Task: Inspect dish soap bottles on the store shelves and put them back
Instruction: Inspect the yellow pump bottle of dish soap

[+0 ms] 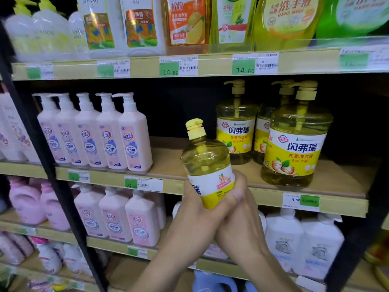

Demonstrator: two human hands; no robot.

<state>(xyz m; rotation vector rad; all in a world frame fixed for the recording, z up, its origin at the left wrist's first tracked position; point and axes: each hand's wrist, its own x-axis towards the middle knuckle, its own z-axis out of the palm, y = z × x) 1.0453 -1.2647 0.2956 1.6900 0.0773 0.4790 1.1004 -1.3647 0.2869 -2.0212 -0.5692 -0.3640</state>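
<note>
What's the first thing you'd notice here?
A small yellow soap bottle sits mid-picture, held by both hands, left hand and right hand. Right of it, big yellow pump bottles stand on the shelf; left, a row of pink pump bottles.

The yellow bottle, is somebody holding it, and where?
Yes. Both hands hold the yellow soap bottle by its lower half, around the label. The left hand wraps the left side and the right hand wraps the right side and bottom.
</note>
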